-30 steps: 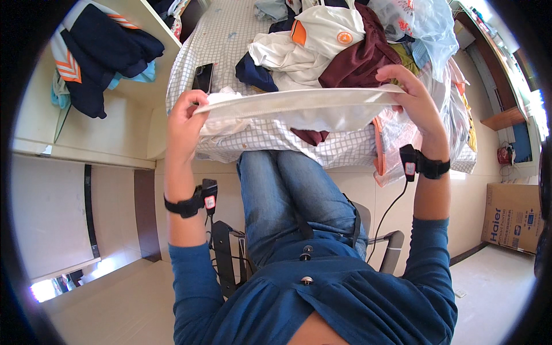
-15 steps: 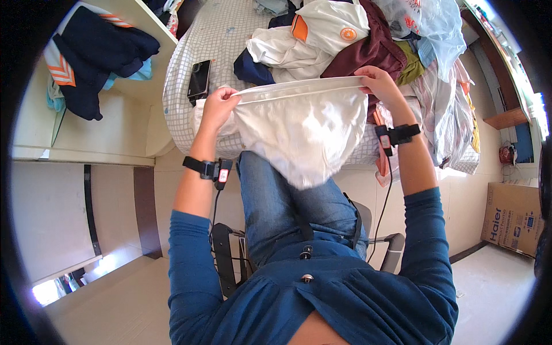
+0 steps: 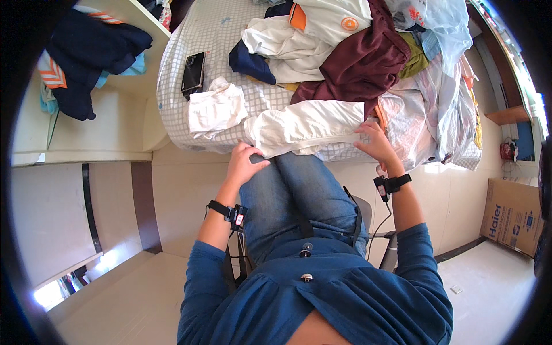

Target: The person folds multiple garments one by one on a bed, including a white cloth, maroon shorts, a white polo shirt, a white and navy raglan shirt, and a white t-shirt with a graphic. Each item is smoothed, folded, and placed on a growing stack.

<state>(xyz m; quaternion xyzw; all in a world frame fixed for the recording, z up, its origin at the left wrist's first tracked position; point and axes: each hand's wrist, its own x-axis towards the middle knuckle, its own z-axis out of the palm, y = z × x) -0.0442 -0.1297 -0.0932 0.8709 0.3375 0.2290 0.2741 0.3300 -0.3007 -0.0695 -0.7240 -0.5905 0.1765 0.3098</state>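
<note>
A: Where to locate the long white garment (image 3: 307, 123)?

B: At the near edge of the checked cloth (image 3: 215, 40); laid out lengthwise from left to right; just beyond the knees of the blue jeans (image 3: 287, 187); with one end toward each hand.

A: How to read the left hand (image 3: 242, 165)?

B: As unclamped; with thumb and forefinger apart, gap visible; close to the near left corner of the long white garment; impossible to tell whether touching.

A: And how to read the right hand (image 3: 378, 145)?

B: As bent but loose, with thumb and forefinger parted; at the right end of the same garment; impossible to tell whether against the fabric or just above.

A: What to note around it?

B: To the left, see a folded white garment (image 3: 215, 109), compact, just beside; beyond that, a black phone (image 3: 193, 73); at the far side, find a maroon garment (image 3: 356, 63) and a dark blue garment (image 3: 250, 66), heaped with other clothing; to the right, note clear plastic bags (image 3: 440, 112).
</note>
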